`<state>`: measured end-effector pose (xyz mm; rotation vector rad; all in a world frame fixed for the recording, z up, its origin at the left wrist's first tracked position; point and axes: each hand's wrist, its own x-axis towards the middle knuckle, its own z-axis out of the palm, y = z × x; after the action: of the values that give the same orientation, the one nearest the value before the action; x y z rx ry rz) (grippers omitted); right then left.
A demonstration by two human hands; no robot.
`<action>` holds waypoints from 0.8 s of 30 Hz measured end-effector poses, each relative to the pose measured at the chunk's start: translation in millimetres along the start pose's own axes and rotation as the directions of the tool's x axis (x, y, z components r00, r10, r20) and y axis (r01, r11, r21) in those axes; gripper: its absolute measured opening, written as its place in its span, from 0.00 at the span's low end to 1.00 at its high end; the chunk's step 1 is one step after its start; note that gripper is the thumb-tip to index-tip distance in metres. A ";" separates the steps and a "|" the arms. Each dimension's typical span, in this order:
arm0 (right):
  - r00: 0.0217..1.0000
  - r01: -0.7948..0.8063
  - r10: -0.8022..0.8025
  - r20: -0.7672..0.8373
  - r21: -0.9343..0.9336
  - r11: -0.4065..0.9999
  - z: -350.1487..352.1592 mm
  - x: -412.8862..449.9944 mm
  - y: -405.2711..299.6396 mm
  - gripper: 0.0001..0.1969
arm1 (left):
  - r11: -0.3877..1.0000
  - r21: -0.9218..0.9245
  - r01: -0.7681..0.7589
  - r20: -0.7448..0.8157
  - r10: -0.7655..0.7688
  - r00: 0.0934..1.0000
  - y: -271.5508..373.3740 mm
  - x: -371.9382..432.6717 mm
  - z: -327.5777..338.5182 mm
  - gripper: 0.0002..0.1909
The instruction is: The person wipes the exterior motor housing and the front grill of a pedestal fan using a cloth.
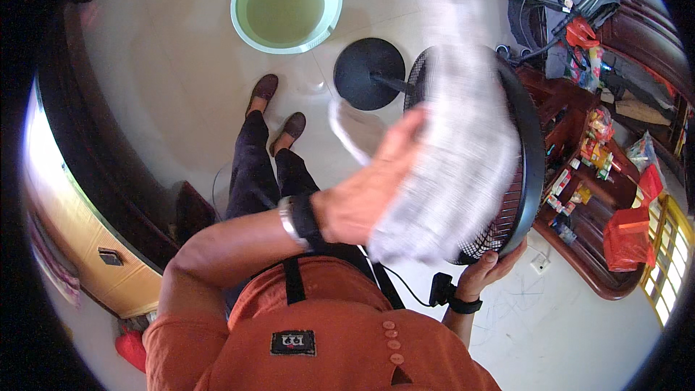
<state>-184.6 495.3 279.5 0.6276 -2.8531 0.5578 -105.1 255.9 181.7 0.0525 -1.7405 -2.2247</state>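
My left hand (374,184) grips a white cloth (461,146), blurred by motion, which hangs across the black wire cage of a standing fan. Much of the cage is hidden behind it. With the thumb near the grille and the fingers at the rim, my right hand (491,271) holds the edge of the fan head (529,174) nearest my body. The fan's round black base (369,73) is on the tiled floor, joined to the head by a dark pole.
A pale green basin (239,21) of cloudy water stands on the floor beyond my feet. At right, a dark wooden bench (592,277) bears small packets and a red plastic bag (630,239). A folded stroller (581,16) leans behind it. A pale cord loops near the fan base.
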 end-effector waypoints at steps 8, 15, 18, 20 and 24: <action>0.997 -0.074 0.072 0.024 0.085 0.994 -6.2 -21.7 24.6 0.44 | 0.650 0.533 -0.542 0.106 0.584 0.805 0.5 101.8 49.3 0.30; 0.999 -0.025 0.021 -0.029 -0.124 0.992 -26.0 -51.4 64.2 0.49 | 0.945 0.023 -0.327 -0.269 0.321 0.908 17.1 100.7 56.8 0.24; 0.999 -0.041 0.038 -0.026 -0.106 0.994 -20.5 -52.2 57.4 0.50 | 0.941 0.062 -0.332 -0.284 0.335 0.898 -0.6 116.9 43.2 0.25; 0.995 -0.088 0.082 -0.058 -0.106 0.990 -15.3 -52.7 46.1 0.50 | 0.939 0.085 -0.334 -0.254 0.345 0.904 -16.5 131.7 27.8 0.25; 0.999 -0.037 0.038 0.014 -0.065 0.997 -12.5 -39.8 43.9 0.52 | 0.952 0.205 -0.228 -0.320 0.285 0.903 -54.2 126.9 -8.1 0.25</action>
<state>-166.9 551.9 267.3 0.5707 -2.8897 0.4668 -235.9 225.7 148.7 0.2244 -1.6220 -1.7577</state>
